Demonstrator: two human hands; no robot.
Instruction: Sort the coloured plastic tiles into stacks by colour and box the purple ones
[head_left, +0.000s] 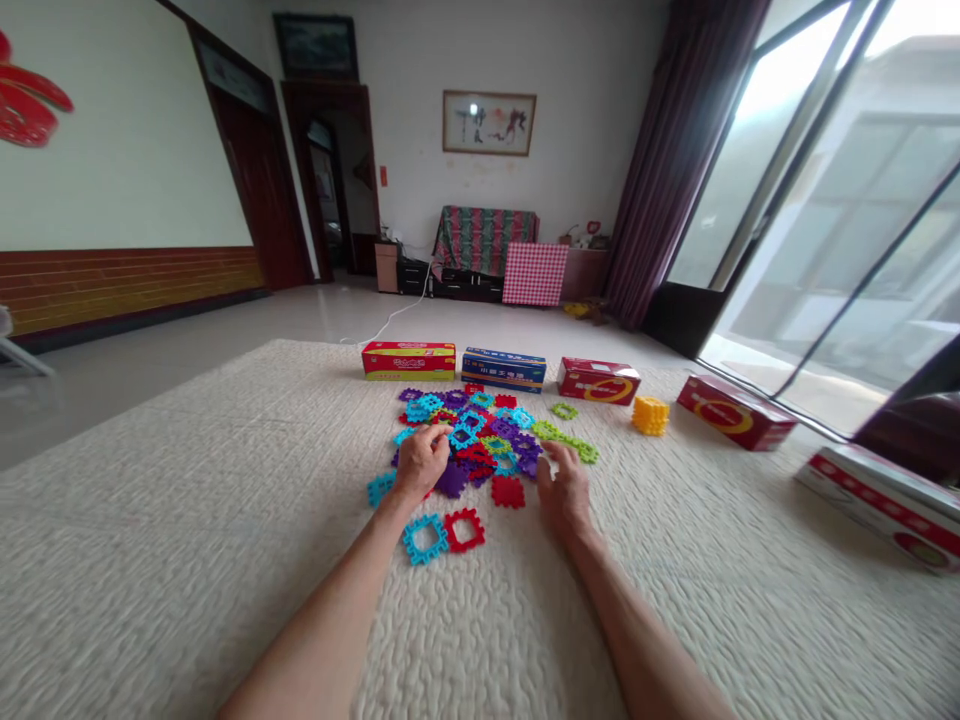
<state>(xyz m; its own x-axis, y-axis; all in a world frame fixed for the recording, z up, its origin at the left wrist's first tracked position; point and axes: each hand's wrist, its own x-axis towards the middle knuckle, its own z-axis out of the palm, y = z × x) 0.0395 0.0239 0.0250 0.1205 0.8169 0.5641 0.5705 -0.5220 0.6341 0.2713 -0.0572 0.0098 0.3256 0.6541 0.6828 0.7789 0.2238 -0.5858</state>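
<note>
A heap of flat plastic puzzle squares (480, 435) in blue, purple, red and green lies on a cream mat (225, 520). My left hand (421, 460) rests on the heap's left edge, fingers curled and pinching at a blue square (459, 437). My right hand (564, 490) lies at the heap's right edge with fingers bent over the pieces; what it holds, if anything, is hidden. A blue square (425, 538) and a red square (464, 529) lie linked on the mat between my forearms. A yellow cube (650, 415) built from such squares stands to the right.
Boxes line the far edge of the mat: a red-and-yellow box (409, 360), a blue box (503, 369) and a red box (598, 380). Two more red boxes (735, 411) lie at the right near the glass doors (825, 230). Tiled floor surrounds the mat.
</note>
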